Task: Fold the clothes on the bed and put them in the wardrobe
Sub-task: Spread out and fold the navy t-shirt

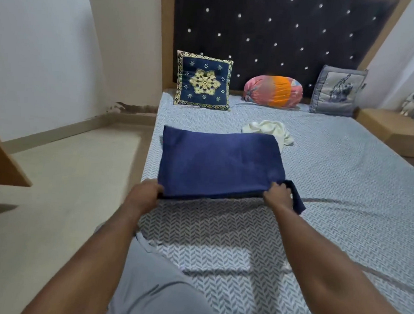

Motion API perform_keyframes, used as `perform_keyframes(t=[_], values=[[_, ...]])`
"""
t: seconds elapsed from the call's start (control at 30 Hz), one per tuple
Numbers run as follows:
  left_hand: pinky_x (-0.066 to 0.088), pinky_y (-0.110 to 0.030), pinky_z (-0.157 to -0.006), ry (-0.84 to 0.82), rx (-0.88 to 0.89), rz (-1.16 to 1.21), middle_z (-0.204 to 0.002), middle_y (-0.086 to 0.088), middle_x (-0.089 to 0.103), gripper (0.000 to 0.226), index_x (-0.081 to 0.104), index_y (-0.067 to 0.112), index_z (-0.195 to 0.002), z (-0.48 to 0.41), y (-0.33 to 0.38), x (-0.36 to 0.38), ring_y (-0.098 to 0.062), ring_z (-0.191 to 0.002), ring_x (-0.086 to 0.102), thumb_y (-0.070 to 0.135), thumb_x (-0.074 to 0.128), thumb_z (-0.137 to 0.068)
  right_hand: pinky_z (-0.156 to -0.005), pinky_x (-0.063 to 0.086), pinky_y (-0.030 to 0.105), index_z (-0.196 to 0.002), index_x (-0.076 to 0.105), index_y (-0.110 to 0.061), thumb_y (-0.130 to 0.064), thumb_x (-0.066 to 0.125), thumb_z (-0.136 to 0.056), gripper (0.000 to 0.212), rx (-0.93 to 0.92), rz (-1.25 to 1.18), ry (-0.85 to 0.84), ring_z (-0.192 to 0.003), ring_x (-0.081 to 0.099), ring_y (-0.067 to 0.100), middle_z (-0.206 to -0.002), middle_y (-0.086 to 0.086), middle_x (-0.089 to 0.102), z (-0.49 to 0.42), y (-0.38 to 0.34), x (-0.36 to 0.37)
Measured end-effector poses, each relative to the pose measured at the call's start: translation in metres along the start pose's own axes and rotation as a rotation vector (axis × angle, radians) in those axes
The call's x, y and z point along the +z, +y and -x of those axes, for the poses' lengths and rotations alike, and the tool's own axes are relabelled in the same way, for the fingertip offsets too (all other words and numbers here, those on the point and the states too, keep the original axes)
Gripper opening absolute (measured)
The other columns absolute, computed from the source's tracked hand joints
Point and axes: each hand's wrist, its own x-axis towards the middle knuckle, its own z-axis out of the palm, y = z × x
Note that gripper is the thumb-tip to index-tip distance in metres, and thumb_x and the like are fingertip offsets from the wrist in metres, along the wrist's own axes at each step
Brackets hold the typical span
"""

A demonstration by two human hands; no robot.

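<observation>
Left grip point(145, 194) and right grip point(277, 194) each pinch the near edge of the half-folded navy cloth point(221, 165), which lies on the bed point(345, 177) just beyond them; risk: loose flap point(299, 201) hanging outboard of right grip likely drags and skews the next fold.
</observation>
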Motion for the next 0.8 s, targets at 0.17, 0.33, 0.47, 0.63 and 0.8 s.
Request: perform_keyframes(t=[0.17, 0.33, 0.47, 0.63, 0.8], values=[[0.046, -0.031, -0.086, -0.303, -0.020, -0.126, -0.115, -0.007, 0.062, 0.023, 0.064, 0.019, -0.100, 0.019, 0.016, 0.019, -0.026, -0.107, 0.059, 0.011, 0.055, -0.081, -0.107, 0.030, 0.053, -0.146, 0.036, -0.028, -0.045, 0.038, -0.097, 0.052, 0.010, 0.042, -0.103, -0.137, 0.029, 0.038, -0.150, 0.012, 0.032, 0.024, 0.025, 0.034], [0.047, -0.035, -0.094, -0.497, -0.087, -0.206, -0.127, -0.013, 0.060, 0.032, 0.063, 0.014, -0.118, 0.043, 0.027, 0.035, -0.030, -0.113, 0.059, 0.020, 0.056, -0.088, -0.109, 0.030, 0.054, -0.143, 0.039, -0.019, -0.036, 0.045, -0.094, 0.052, 0.057, 0.093, -0.075, -0.137, 0.028, 0.039, -0.150, 0.015, 0.033, 0.053, 0.044, 0.050], [0.046, -0.039, -0.099, -0.480, -0.094, -0.298, -0.131, -0.012, 0.057, 0.042, 0.055, 0.011, -0.128, 0.051, 0.033, 0.042, -0.029, -0.118, 0.058, 0.028, 0.056, -0.090, -0.107, 0.031, 0.055, -0.145, 0.035, -0.017, -0.041, 0.046, -0.093, 0.058, 0.100, 0.179, -0.063, -0.139, 0.026, 0.037, -0.151, 0.013, 0.031, 0.061, 0.053, 0.053], [0.047, -0.037, -0.098, -0.470, -0.074, -0.417, -0.132, -0.010, 0.057, 0.042, 0.054, 0.013, -0.130, 0.075, 0.045, 0.049, -0.027, -0.117, 0.059, 0.025, 0.055, -0.090, -0.105, 0.030, 0.058, -0.149, 0.031, -0.017, -0.047, 0.048, -0.090, 0.069, 0.187, 0.203, -0.025, -0.140, 0.026, 0.034, -0.153, 0.009, 0.031, 0.085, 0.073, 0.066], [0.048, -0.039, -0.099, -0.698, -0.123, -0.443, -0.141, -0.004, 0.052, 0.055, 0.051, 0.014, -0.138, 0.083, 0.063, 0.051, -0.025, -0.124, 0.055, 0.029, 0.064, -0.086, -0.109, 0.027, 0.059, -0.148, 0.033, -0.019, -0.051, 0.052, -0.088, 0.071, 0.374, 0.151, -0.062, -0.143, 0.019, 0.033, -0.155, 0.008, 0.025, 0.104, 0.096, 0.080]])
